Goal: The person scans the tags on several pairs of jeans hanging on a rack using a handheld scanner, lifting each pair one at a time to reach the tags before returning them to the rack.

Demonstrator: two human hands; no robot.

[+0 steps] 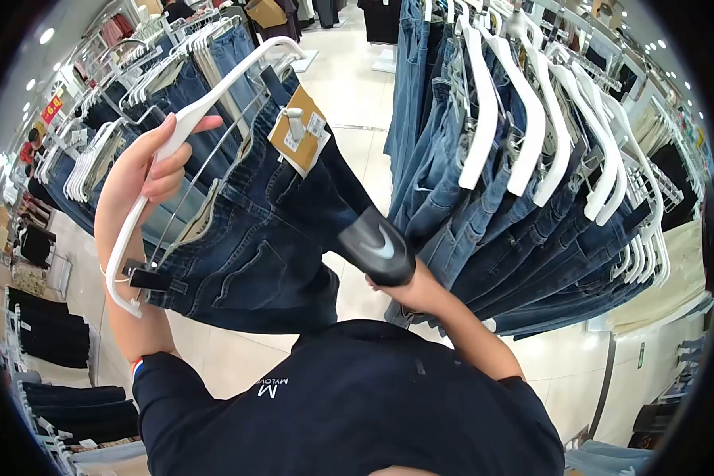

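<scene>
1. Left hand point(155, 170), left of centre in the frame: its fingers are closed around the arm of a white hanger point(206, 99), which runs obliquely from the upper centre to the left.
2. Dark blue jeans point(250, 254), centre-left: suspended from the hanger, waistband tilted, back pocket visible. A black clip point(155, 279) grips the waistband at its lower end; a brown card tag point(297, 127) with white labels lies at its upper end.
3. Right hand point(408, 292), just right of centre: largely hidden by a dark, rounded item point(377, 250) bearing a pale curved mark. Whether this hand is holding anything cannot be told.
4. Hanging denim point(500, 238), right half: a close row of blue garments below white hangers point(484, 119), near the right hand.
5. Left-hand rack point(127, 115), upper left: further denim behind the held hanger, with a red sign point(53, 109) at the far left.
6. Black shirt point(373, 397), lower centre: worn by the person, with white lettering. Pale floor tiles point(349, 87) show between the racks.
</scene>
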